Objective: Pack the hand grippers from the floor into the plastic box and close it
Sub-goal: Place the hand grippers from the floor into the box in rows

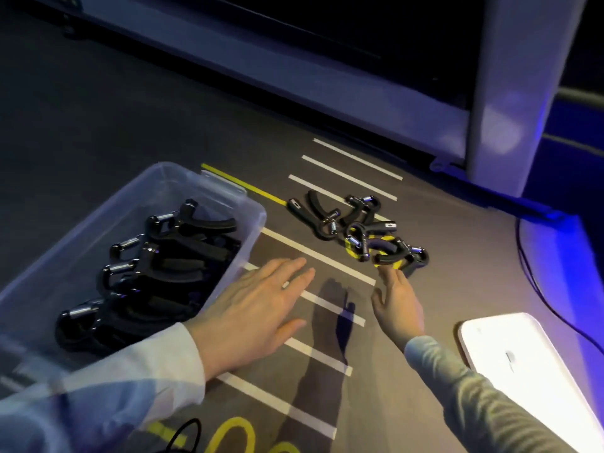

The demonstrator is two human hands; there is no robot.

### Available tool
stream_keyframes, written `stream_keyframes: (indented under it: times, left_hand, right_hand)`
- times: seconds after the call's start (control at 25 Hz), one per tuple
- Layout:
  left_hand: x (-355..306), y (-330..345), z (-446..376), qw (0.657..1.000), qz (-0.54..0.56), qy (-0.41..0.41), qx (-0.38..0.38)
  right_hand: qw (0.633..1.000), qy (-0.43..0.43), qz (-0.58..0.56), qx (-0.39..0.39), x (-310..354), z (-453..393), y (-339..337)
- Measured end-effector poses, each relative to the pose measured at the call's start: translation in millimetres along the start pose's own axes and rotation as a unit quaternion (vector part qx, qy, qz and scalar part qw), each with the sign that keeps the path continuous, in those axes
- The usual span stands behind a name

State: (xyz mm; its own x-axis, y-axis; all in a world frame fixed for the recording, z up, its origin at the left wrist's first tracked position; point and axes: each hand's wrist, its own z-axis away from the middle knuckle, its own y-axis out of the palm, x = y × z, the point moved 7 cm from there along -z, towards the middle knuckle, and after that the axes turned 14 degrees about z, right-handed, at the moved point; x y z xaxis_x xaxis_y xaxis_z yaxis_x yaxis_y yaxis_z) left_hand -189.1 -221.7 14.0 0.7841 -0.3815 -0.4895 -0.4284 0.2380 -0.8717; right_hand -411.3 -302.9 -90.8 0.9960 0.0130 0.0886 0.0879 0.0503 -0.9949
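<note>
Head: right hand (397,308) fingers (385,273) touching gripper pile (359,230).

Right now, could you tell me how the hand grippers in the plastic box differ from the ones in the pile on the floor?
The hand grippers in the plastic box lie roughly in a row, while the pile on the floor is a tangled heap. Those in the box look all black; the pile shows some yellow. The right hand reaches the pile's near edge, and the left hand hovers open beside the plastic box. Both groups share curved black handles and metal springs.
</note>
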Motion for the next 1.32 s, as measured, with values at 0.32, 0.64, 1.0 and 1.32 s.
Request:
stream_keyframes:
  times: [0.32,0.64,1.0,1.32]
  left_hand:
    - [-28,34,-31,0.996,0.083,0.022,0.019]
    - [-11,52,-23,0.991,0.132,-0.017,0.016]
    - [5,57,-20,0.99,0.128,-0.059,0.02]
    - [17,41,-6,0.997,0.031,-0.062,0.018]
  right_hand:
    - [0.972,-0.049,0.206,0.107,-57,-45,35]
    - [0.928,-0.161,0.32,0.105,-62,-67,64]
    - [0.91,-0.244,0.331,0.05,-56,-49,48]
    - [0.975,0.121,-0.177,-0.051,-88,-25,-15]
